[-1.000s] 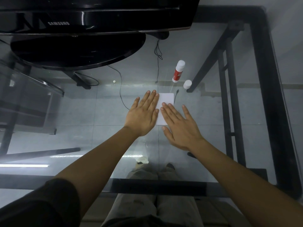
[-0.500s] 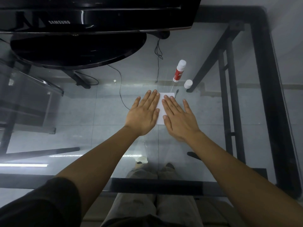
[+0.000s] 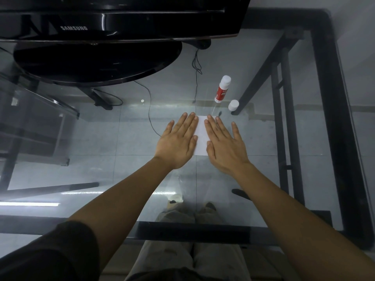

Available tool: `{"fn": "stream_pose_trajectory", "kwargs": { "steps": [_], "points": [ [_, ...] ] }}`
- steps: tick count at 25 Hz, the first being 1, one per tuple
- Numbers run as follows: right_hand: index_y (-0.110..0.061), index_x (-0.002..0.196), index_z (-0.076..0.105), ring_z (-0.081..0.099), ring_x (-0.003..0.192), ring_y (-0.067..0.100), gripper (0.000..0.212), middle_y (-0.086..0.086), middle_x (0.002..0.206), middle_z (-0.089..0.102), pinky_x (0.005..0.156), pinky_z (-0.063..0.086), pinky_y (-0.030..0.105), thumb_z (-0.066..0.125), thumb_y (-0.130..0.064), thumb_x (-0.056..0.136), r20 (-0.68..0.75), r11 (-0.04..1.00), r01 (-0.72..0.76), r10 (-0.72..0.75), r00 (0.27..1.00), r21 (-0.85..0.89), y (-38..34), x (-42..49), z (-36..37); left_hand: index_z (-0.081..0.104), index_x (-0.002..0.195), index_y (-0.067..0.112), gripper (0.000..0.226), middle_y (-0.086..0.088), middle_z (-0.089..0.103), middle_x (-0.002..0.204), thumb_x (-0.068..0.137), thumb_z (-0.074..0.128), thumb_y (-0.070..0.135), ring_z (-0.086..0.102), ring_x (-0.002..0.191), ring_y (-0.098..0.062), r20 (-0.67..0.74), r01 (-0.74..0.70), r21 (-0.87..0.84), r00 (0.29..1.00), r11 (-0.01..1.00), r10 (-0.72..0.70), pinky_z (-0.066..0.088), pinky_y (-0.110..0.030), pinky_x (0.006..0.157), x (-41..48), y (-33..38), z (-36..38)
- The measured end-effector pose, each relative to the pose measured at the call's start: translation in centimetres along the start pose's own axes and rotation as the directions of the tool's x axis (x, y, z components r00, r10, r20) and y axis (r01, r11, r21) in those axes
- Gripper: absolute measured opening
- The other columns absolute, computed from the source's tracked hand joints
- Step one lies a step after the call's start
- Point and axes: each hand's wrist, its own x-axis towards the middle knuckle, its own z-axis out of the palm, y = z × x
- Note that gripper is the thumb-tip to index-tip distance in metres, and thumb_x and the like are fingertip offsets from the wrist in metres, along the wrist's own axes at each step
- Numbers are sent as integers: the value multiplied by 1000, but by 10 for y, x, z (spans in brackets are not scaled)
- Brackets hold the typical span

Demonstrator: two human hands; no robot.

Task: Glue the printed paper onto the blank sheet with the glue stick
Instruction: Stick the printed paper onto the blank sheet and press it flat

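Paper (image 3: 200, 136) lies flat on the glass table (image 3: 125, 138), near the middle, as a pale rectangle almost covered by two hands. We have only one view, from a camera worn on the head, looking down past both forearms.

The left hand (image 3: 178, 145) rests palm down on the left part of the paper, fingers (image 3: 187, 122) straight and close together, grasping nothing. The right hand (image 3: 225, 147) rests palm down on the right part, fingers a little spread, also grasping nothing. A narrow strip of white shows between them. We cannot tell whether we see one sheet or two stacked, nor any print (the visible face looks blank).

Just beyond the fingertips stands the glue stick (image 3: 222, 89), upright, white with a red label. Its cap (image 3: 233, 105) sits separately just beside it, to the right, so the stick appears open. Further back, at the top left, the black base of a monitor (image 3: 97, 61) rests on the glass, with cables trailing down.

We judge that gluing is done and this is the pressing step: both palms flattening the sheets so they bond. The next move probably calls for smoothing outward toward the edges without shifting the paper, then lifting the hands and capping the stick.
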Motion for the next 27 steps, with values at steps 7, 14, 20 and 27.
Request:
{"fn": "stream_pose_trajectory", "kwargs": {
  "steps": [7,14,20,27],
  "points": [
    [-14,146,-4,-2,143,16,60,2,157,1,108,-14,45,19,-35,94,-24,997,-82,82,996,4,-5,1,0,3,147,15,56,-1,5,158,97,9,40,-11,138,-8,-14,0,-5,1000,1000,0,-4,-35,114,0,2,-1],
    [-11,144,-12,-5,143,21,62,7,157,-4,108,-17,43,16,-36,94,-62,978,-209,209,976,7,-8,-2,3,3,147,15,56,-1,5,158,98,12,39,-5,143,-13,-7,17,-7,1000,1000,-17,-4,-35,114,0,4,-4],
    [-14,146,-5,-4,143,18,59,4,157,0,109,-15,43,18,-35,95,-37,996,-86,87,996,12,-5,3,3,3,147,15,56,-1,6,158,97,10,39,-11,138,-8,-17,15,-7,1000,1000,-15,-4,-35,114,-1,4,-2],
    [-13,145,-9,-5,143,20,61,5,157,-2,105,-20,45,13,-39,94,-41,976,-217,218,975,9,-11,2,5,3,147,15,58,-2,5,158,96,6,41,-7,141,-11,-12,30,-1,999,1000,-30,-5,-34,114,-1,5,-4]
  ]
}}
